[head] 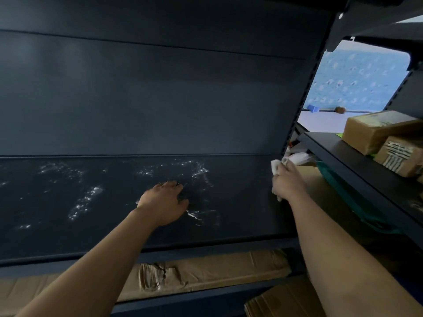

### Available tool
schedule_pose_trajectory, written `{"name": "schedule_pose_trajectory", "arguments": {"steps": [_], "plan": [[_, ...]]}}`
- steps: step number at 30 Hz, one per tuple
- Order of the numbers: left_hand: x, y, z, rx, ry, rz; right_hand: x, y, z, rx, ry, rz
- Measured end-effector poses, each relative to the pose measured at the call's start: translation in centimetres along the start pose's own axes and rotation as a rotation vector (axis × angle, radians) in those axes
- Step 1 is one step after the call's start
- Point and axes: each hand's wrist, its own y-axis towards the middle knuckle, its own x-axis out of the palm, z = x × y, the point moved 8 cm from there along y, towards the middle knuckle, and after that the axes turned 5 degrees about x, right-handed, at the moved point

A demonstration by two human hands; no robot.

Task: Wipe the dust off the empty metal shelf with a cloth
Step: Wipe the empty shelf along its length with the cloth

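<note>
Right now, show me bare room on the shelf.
The shelf is bare between the left hand and the right hand gripping the cloth, and everywhere left of the left hand. Boxes crowd the right rack.

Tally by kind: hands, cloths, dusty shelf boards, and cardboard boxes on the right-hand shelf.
Hands: 2 (left hand, right hand)
Cloth: 1, in the right hand
Dusty shelf board: 1
Cardboard boxes: 2 plainly in view
Total: 6
</note>
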Motion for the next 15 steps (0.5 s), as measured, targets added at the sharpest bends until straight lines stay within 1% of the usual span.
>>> {"name": "schedule_pose_trajectory", "arguments": {"steps": [1, 4, 7, 8, 10, 12, 13, 15], "plan": [[0.0, 0.1, 0.0, 0.001, -0.003, -0.002, 0.5, 0.3, -1.8, -0.051, -0.043, -0.026], [0.0, 0.1, 0.0, 0.002, -0.005, 0.001, 1.9, -1.1, -9.4, -0.273, -0.024, -0.038], [-0.1, 0.0, 0.2, 0.008, -0.012, 0.004, 1.1, -6.3, -15.9, -0.448, 0.154, -0.016], [-0.2, -0.1, 0.2, 0.013, -0.013, 0.004, 0.8, -7.5, -16.7, -0.456, 0.218, -0.031], [-0.3, -0.2, 0.2, 0.024, -0.015, 0.004, 0.3, -8.3, -16.2, -0.467, 0.231, -0.014], [-0.3, -0.4, 0.2, 0.033, -0.022, 0.007, 0.1, -7.3, -13.2, -0.444, 0.148, 0.004], [-0.3, -0.6, 0.3, 0.038, -0.028, 0.012, -0.2, -6.6, -10.9, -0.386, 0.116, 0.013], [-0.4, -1.1, 0.4, 0.050, -0.038, 0.031, -0.6, -5.6, -5.2, -0.193, 0.078, 0.001]]}}
